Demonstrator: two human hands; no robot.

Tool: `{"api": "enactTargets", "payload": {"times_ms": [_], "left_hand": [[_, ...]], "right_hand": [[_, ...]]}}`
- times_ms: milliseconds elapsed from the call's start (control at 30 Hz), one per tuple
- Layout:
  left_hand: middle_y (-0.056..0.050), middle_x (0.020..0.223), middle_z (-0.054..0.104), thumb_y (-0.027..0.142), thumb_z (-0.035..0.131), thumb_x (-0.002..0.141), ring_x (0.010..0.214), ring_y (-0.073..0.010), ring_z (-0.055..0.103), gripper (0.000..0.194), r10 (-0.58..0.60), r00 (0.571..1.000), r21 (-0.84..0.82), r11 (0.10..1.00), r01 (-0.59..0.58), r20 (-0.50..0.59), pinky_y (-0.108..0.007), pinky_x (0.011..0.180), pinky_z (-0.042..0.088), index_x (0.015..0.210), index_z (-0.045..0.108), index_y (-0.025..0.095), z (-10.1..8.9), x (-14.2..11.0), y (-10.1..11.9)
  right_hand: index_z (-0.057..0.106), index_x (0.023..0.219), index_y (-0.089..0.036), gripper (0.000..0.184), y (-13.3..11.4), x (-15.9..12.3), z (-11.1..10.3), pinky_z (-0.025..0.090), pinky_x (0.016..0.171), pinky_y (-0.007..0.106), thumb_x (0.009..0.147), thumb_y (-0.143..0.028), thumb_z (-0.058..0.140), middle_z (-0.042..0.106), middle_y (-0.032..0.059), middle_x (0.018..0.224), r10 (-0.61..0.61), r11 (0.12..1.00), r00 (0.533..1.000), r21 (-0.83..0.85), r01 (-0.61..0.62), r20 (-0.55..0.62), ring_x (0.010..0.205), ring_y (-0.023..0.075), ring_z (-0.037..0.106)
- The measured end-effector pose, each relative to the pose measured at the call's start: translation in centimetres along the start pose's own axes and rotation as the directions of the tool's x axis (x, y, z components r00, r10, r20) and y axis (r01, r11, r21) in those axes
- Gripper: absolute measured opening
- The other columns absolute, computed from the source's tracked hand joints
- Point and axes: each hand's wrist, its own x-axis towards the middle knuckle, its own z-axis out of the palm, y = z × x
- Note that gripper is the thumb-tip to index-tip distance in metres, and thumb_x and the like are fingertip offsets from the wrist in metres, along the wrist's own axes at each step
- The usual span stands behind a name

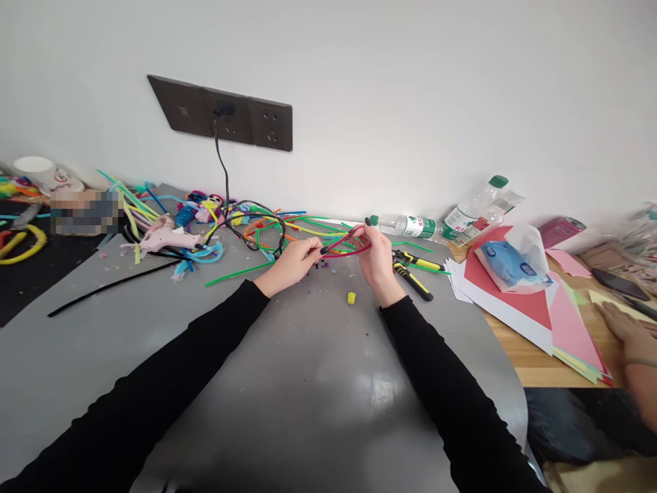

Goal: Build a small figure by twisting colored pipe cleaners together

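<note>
A dark red pipe cleaner (349, 252), bent into a narrow loop, stretches between my two hands above the grey mat (308, 370). My left hand (295, 266) is closed, pinching one end of it between thumb and fingers. At the other end, my right hand (378, 259) is closed on it with the fingers raised. Below the hands lies a small yellow piece (351, 298). Yellow-and-black pliers (415, 277) rest just right of my right hand. Green pipe cleaners (239, 274) and other coloured ones spread behind and beside my left hand.
A pink glue gun (167, 236) lies at the left; a black cord (222, 161) hangs from the wall socket (220, 113). Plastic bottles (418, 226) lean or lie by the wall. Right: coloured paper (580, 322), a tissue pack (513, 266) and another person's hand (623, 329).
</note>
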Motion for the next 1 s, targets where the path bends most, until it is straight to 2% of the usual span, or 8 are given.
{"api": "enactTargets", "payload": {"times_ms": [133,267,400,533,667,833,1000], "left_hand": [[0.001,0.071,0.06,0.037,0.045,0.096,0.055,-0.0135,0.051,0.023,0.053,0.993,-0.036,0.998,-0.049,0.102,-0.025,0.058,0.04,0.08,0.05,0.021,0.0,-0.1,0.8],[0.001,0.07,0.057,0.035,0.047,0.095,0.056,-0.0136,0.052,0.025,0.12,0.972,-0.031,0.993,-0.116,0.201,-0.025,0.058,0.039,0.076,0.053,0.02,-0.3,0.1,1.2],[0.001,0.068,0.056,0.038,0.051,0.094,0.055,-0.0133,0.053,0.024,0.075,0.967,-0.062,0.996,-0.062,0.243,-0.025,0.056,0.039,0.078,0.055,0.02,-0.5,0.1,1.0],[0.0,0.074,0.061,0.037,0.05,0.094,0.053,-0.0127,0.056,0.02,0.014,0.978,-0.121,0.993,0.012,0.208,-0.025,0.054,0.042,0.084,0.055,0.02,-0.4,-0.3,0.8],[-0.001,0.076,0.065,0.038,0.055,0.09,0.055,-0.014,0.057,0.019,-0.028,0.992,-0.145,0.988,0.045,0.121,-0.025,0.052,0.045,0.092,0.06,0.02,0.0,-0.2,0.3],[-0.003,0.078,0.068,0.037,0.058,0.089,0.061,-0.0165,0.062,0.022,-0.075,0.996,-0.187,0.979,0.084,0.056,-0.025,0.049,0.046,0.099,0.062,0.019,-0.1,0.0,-0.4],[-0.003,0.076,0.069,0.034,0.06,0.089,0.057,-0.0139,0.06,0.019,-0.083,0.996,-0.203,0.975,0.088,0.037,-0.022,0.046,0.044,0.097,0.064,0.018,-0.2,0.1,-0.8]], "right_hand": [[0.061,0.066,-0.023,0.041,0.8,0.8,-0.8,0.056,0.079,0.033,0.083,-0.06,0.069,0.067,0.0062,0.086,0.04,0.996,0.997,0.077,-0.035,-0.07,0.084,0.0192,0.063],[0.055,0.065,-0.024,0.045,1.6,1.2,-1.0,0.055,0.076,0.033,0.083,-0.062,0.068,0.063,0.0054,0.08,0.07,0.994,0.996,0.09,-0.066,-0.052,0.08,0.0185,0.061],[0.055,0.066,-0.024,0.044,1.5,1.2,-1.0,0.054,0.072,0.032,0.083,-0.061,0.071,0.062,0.0036,0.079,0.102,0.983,0.995,0.153,-0.099,-0.007,0.074,0.0163,0.058],[0.059,0.066,-0.023,0.041,0.6,0.9,-1.3,0.052,0.067,0.029,0.082,-0.057,0.073,0.063,0.0017,0.076,0.121,0.985,0.993,0.125,-0.119,-0.003,0.069,0.0144,0.058],[0.062,0.063,-0.022,0.044,0.1,0.8,-1.4,0.047,0.056,0.026,0.079,-0.06,0.077,0.058,-0.0009,0.064,0.167,0.985,0.983,0.05,-0.163,-0.071,0.059,0.0121,0.053],[0.061,0.064,-0.022,0.049,-0.1,0.7,-1.4,0.041,0.049,0.024,0.078,-0.066,0.076,0.058,-0.001,0.062,0.151,0.987,0.979,-0.032,-0.156,-0.134,0.055,0.0106,0.052],[0.061,0.064,-0.021,0.056,-0.4,0.6,-1.4,0.037,0.046,0.023,0.079,-0.074,0.072,0.058,-0.0011,0.061,0.1,0.982,0.988,-0.15,-0.117,-0.116,0.053,0.0096,0.05]]}}
